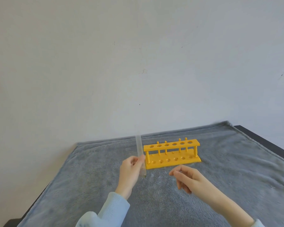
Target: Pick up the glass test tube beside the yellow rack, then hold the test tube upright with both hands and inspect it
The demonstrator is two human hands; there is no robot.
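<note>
My left hand [130, 171] grips a clear test tube [139, 148] near its lower part. The tube stands almost upright, open end up, just left of a yellow test tube rack [171, 154]. The rack has several round holes in its top plate, and no tube sits in any of them. My right hand [187, 177] hovers in front of the rack, fingers loosely curled, thumb and forefinger close together, holding nothing that I can see.
A grey fleece blanket [236, 169] covers a dark table [269, 140] whose edge shows at right and lower left. A plain white wall [138, 63] rises right behind the table.
</note>
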